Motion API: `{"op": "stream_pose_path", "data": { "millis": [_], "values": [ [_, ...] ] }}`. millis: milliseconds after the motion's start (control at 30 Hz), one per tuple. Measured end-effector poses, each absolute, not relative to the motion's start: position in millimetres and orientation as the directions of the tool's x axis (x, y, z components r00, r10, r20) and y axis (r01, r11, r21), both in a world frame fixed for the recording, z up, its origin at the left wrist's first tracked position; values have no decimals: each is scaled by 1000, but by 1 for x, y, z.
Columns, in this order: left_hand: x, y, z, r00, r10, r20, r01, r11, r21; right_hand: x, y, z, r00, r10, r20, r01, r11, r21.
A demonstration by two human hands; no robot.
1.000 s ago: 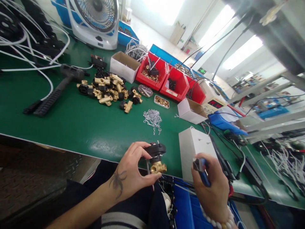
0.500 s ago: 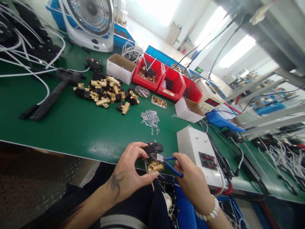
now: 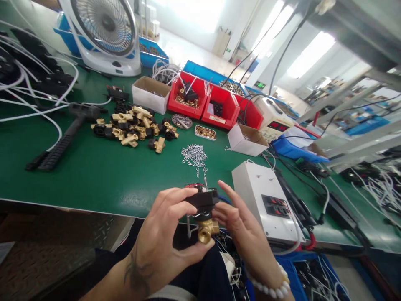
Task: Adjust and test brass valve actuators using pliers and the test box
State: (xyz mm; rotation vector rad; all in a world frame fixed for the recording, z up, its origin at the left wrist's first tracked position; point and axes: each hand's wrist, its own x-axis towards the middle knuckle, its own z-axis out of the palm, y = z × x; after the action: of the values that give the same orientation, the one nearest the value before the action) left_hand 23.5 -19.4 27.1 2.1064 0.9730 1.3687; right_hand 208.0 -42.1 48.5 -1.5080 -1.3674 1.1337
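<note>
The left hand [image 3: 166, 234] pinches a brass-and-black valve [image 3: 207, 225] by the near edge of the surface [image 3: 122, 179]. Beside the valve, whether the right hand [image 3: 244, 230] grips the blue handle [image 3: 225, 200], I cannot tell. Room opens left of the valve; beyond, a bin label [image 3: 217, 119] is illegible.

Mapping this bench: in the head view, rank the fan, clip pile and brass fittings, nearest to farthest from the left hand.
1. Clip pile, ahead of the left hand.
2. Brass fittings, farther left.
3. Fan, back left.
</note>
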Motion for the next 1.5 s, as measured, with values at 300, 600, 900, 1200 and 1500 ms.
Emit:
{"op": "stream_pose_path", "data": {
  "millis": [300, 600, 900, 1200, 1500],
  "values": [
    [24, -16, 43, 374, 686, 624, 299, -726, 619, 198, -54, 56, -24, 998, -54, -201, -57, -978],
    [38, -22, 47, 290, 734, 614, 298, -679, 671, 193, -60, 52, 85, 994, -67, -252, -44, -967],
    [40, -26, 37, 152, 907, 392, 77, -406, 911, 187, -62, 46, 128, 991, -35, -252, -1, -968],
    [33, -11, 45, 470, 848, -246, -189, 368, 910, 283, -13, 95, 0, 983, 185, 782, 116, -613],
    [33, -25, 54, 523, 819, -236, -176, 375, 910, 374, 45, 70, 171, 985, 13, 775, -126, -620]
  ]
}}
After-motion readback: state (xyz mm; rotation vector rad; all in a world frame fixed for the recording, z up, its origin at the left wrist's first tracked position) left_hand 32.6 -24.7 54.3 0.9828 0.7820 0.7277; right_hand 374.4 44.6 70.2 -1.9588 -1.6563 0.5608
